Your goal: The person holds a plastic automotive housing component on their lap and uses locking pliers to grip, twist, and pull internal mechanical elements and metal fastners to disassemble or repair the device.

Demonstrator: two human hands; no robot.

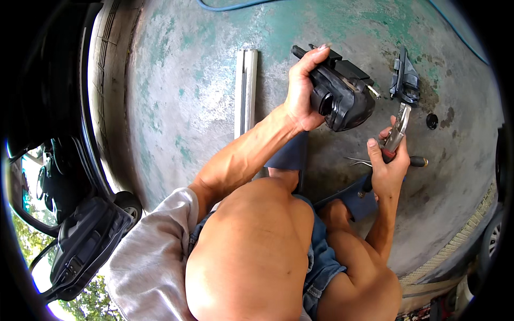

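Note:
My left hand [306, 93] is wrapped round a bulky black plastic housing [345, 99], holding it up off the floor. A small metal pin sticks out of the housing's right side. My right hand [390, 160] grips a pair of pliers [395, 136] with silver jaws and red-and-black handles. The jaws point up toward a black plastic bracket [406, 80] on the floor; whether they touch it I cannot tell. Beside the bracket lies a small round black cap [431, 121]. Behind my right hand shows the end of a dark handle with a yellowish tip [420, 161].
A long pale metal rail [246, 91] lies on the worn grey-green concrete floor [182, 69]. Thin curved metal prongs [357, 160] show near my right sandal [361, 200]. A blue hose [235, 7] runs along the far side. A dark car with an open door [80, 246] stands at the left.

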